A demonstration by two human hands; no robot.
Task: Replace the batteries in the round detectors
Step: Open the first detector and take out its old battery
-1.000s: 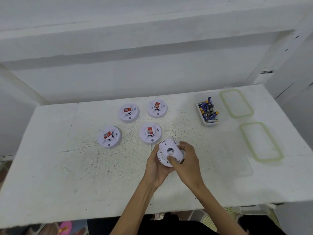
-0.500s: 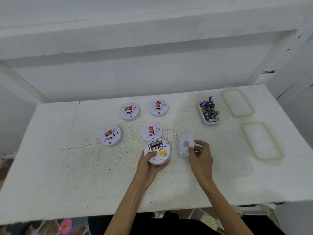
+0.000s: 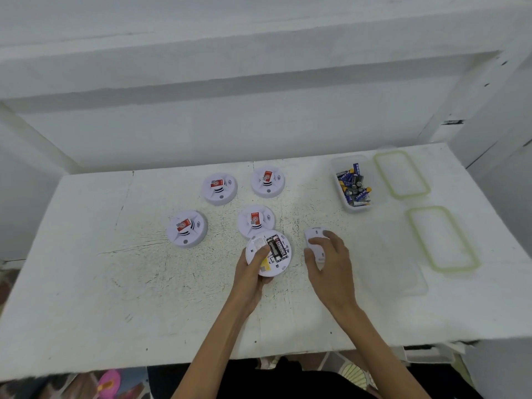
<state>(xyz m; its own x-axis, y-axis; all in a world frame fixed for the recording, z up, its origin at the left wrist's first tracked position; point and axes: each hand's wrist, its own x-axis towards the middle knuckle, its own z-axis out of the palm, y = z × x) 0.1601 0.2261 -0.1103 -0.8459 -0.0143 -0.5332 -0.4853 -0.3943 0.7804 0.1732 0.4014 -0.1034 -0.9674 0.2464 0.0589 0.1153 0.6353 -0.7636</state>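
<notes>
My left hand (image 3: 252, 273) grips a round white detector (image 3: 280, 267) turned back-side up near the table's middle, thumb lying across its label. Its open bay shows a black battery (image 3: 277, 249). To its right my right hand (image 3: 331, 260) holds the detector's white back cover (image 3: 312, 234) down on the table, fingers over its top and thumb at its left edge. Several more detectors lie face up behind: one (image 3: 187, 228) at the left, one (image 3: 219, 188) and one (image 3: 267, 181) at the back, one (image 3: 255, 220) touching the opened unit.
A clear box (image 3: 338, 194) of loose batteries (image 3: 354, 182) stands at the back right. Two green-rimmed lids (image 3: 381, 174) (image 3: 414, 228) lie further right. A second clear box (image 3: 400, 272) sits right of my right hand. White walls close in behind and on the right.
The back cover came off the detector and my right hand carried it right, down onto the table. My left hand turned the opened detector so its battery bay faces up.
</notes>
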